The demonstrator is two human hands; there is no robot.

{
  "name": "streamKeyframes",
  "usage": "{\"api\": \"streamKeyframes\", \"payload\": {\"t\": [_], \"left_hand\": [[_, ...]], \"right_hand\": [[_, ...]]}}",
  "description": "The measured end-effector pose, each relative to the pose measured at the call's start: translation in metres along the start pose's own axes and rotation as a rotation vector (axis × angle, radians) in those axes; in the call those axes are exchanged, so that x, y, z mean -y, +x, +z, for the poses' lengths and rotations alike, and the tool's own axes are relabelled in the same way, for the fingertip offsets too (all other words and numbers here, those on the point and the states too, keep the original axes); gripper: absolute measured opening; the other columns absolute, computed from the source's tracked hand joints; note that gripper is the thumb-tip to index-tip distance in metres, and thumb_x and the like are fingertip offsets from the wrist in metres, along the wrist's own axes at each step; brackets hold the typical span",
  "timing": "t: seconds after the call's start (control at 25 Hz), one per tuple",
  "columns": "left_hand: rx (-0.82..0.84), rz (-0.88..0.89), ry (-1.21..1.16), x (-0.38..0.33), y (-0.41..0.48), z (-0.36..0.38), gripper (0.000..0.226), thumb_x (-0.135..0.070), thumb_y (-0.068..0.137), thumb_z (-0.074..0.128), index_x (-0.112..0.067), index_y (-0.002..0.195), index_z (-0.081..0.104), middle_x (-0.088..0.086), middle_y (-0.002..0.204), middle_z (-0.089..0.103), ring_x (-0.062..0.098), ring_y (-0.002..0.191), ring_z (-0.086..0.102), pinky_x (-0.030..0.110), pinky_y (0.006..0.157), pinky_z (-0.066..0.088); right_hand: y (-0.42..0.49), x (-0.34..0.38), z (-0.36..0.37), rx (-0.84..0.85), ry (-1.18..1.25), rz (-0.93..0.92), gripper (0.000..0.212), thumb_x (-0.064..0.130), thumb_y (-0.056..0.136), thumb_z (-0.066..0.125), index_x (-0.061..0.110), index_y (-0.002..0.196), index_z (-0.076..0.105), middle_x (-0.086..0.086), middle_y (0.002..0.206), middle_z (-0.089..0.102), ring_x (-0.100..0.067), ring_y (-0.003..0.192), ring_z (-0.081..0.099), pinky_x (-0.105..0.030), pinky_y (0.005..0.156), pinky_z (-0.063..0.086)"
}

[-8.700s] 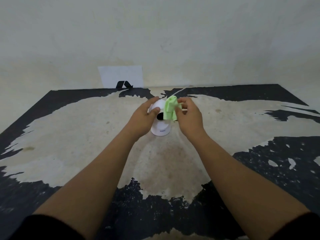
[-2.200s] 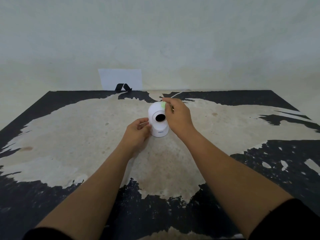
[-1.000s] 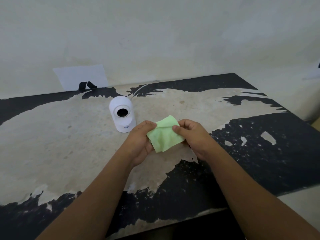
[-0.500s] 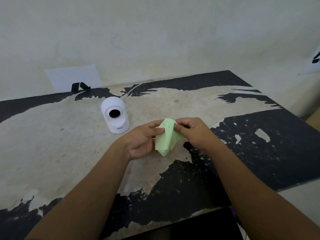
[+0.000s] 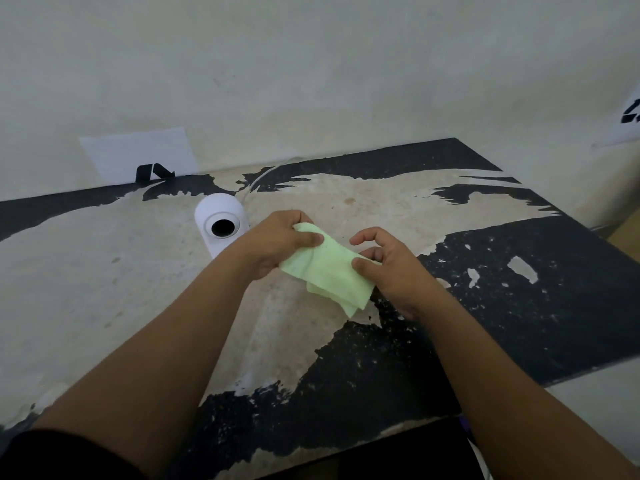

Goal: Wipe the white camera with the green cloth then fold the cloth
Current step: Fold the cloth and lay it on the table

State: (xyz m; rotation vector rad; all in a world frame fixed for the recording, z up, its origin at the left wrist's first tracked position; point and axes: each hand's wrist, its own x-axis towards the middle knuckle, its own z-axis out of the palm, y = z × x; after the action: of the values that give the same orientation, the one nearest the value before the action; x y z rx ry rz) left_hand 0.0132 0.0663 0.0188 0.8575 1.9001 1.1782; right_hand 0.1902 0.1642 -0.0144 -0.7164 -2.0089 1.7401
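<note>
Soft pale-green cloth (image 5: 327, 270) mid-fold, held just above the bench (image 5: 104, 278)

We've got it doubled over, layers uneven at the near corner; left hand (image 5: 277, 245) pinches the far end, right hand (image 5: 388, 268) thumbs the near edge, fingers loose. Slack grip could let layers slide crooked. Small rounded white plastic camera (image 5: 221, 225) sits just left, easy to bump.

both hands (image 5: 277, 244) raised, pinching, forearms extended
</note>
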Motion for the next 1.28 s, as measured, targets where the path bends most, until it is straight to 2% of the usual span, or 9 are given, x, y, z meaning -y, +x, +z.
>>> {"api": "streamKeyframes", "payload": {"t": [0.12, 0.28, 0.44, 0.6, 0.72, 0.92, 1.04, 1.2, 1.28], "left_hand": [[-0.133, 0.174, 0.149, -0.015, 0.016, 0.006, 0.014, -0.015, 0.079, 0.069, -0.021, 0.091, 0.064, 0.012, 0.1, 0.065, 0.024, 0.083, 0.059, 0.04, 0.076, 0.053], [-0.186, 0.232, 0.484, -0.004, 0.029, 0.014, 0.039, -0.025, 0.083, 0.065, -0.022, 0.121, 0.056, 0.008, 0.121, 0.054, 0.026, 0.105, 0.056, 0.032, 0.086, 0.044], [-0.259, 0.312, 0.678, 0.038, 0.012, 0.033, 0.023, -0.031, 0.087, 0.057, -0.022, 0.108, 0.06, 0.008, 0.115, 0.052, 0.031, 0.108, 0.051, 0.038, 0.091, 0.042], [-0.234, 0.206, 0.837, 0.06, -0.003, 0.045, 0.034, -0.041, 0.088, 0.052, -0.028, 0.119, 0.056, 0.001, 0.129, 0.05, 0.029, 0.122, 0.041, 0.043, 0.1, 0.034], [-0.353, 0.225, 0.684, 0.061, -0.012, 0.043, 0.03, -0.026, 0.089, 0.05, -0.023, 0.118, 0.052, 0.003, 0.127, 0.049, 0.031, 0.12, 0.042, 0.042, 0.098, 0.035], [-0.124, 0.41, 0.409, 0.048, -0.041, 0.044, 0.034, -0.044, 0.08, 0.057, -0.031, 0.11, 0.049, -0.007, 0.119, 0.046, 0.016, 0.114, 0.041, 0.033, 0.096, 0.038], [-0.192, 0.445, 0.378, 0.036, -0.043, 0.04, 0.054, -0.043, 0.07, 0.073, -0.025, 0.115, 0.048, -0.005, 0.116, 0.052, 0.012, 0.105, 0.046, 0.027, 0.087, 0.041], [-0.399, 0.539, 0.286, 0.023, -0.036, 0.031, 0.009, -0.019, 0.085, 0.061, -0.018, 0.094, 0.061, -0.002, 0.091, 0.064, 0.012, 0.084, 0.057, 0.031, 0.079, 0.048], [-0.392, 0.471, 0.108, 0.014, -0.038, 0.026, 0.011, -0.014, 0.088, 0.056, -0.022, 0.083, 0.062, -0.007, 0.079, 0.063, 0.002, 0.07, 0.055, 0.02, 0.067, 0.046]], "right_hand": [[-0.002, -0.003, 0.005, -0.046, 0.037, 0.026, 0.023, 0.002, 0.09, 0.053, 0.024, 0.086, 0.061, -0.004, 0.081, 0.062, -0.02, 0.074, 0.061, -0.034, 0.063, 0.052], [-0.001, -0.014, -0.002, -0.139, -0.667, 0.009, 0.013, 0.018, 0.087, 0.059, 0.022, 0.098, 0.063, 0.007, 0.088, 0.055, -0.012, 0.076, 0.051, -0.024, 0.063, 0.039], [-0.002, -0.018, 0.001, -0.121, -0.893, -0.001, 0.025, 0.03, 0.085, 0.06, 0.02, 0.108, 0.062, -0.003, 0.103, 0.065, -0.02, 0.093, 0.057, -0.031, 0.077, 0.044], [-0.003, -0.016, 0.001, -0.11, -0.882, 0.043, 0.027, 0.032, 0.086, 0.061, 0.018, 0.109, 0.061, -0.002, 0.103, 0.063, -0.02, 0.095, 0.057, -0.03, 0.077, 0.043], [-0.004, -0.012, -0.001, -0.121, -0.833, 0.019, 0.017, 0.026, 0.088, 0.057, 0.019, 0.101, 0.065, 0.007, 0.087, 0.059, -0.014, 0.08, 0.054, -0.026, 0.066, 0.041], [-0.001, 0.012, 0.007, -0.08, -0.032, 0.08, 0.015, 0.02, 0.091, 0.056, 0.016, 0.092, 0.071, -0.002, 0.084, 0.068, -0.011, 0.068, 0.059, -0.029, 0.066, 0.047], [0.005, 0.029, 0.005, 0.028, 0.159, 0.076, 0.022, 0.007, 0.091, 0.052, 0.014, 0.105, 0.067, -0.001, 0.087, 0.068, -0.01, 0.073, 0.063, -0.027, 0.065, 0.047], [0.012, 0.046, -0.001, 0.122, 0.088, 0.002, 0.039, -0.008, 0.085, 0.053, 0.013, 0.117, 0.06, 0.004, 0.087, 0.067, -0.007, 0.074, 0.066, -0.02, 0.057, 0.046], [0.013, 0.051, -0.003, 0.058, -0.096, -0.052, 0.033, -0.003, 0.084, 0.059, 0.014, 0.111, 0.064, 0.0, 0.087, 0.067, -0.006, 0.067, 0.065, -0.021, 0.054, 0.046]]}}
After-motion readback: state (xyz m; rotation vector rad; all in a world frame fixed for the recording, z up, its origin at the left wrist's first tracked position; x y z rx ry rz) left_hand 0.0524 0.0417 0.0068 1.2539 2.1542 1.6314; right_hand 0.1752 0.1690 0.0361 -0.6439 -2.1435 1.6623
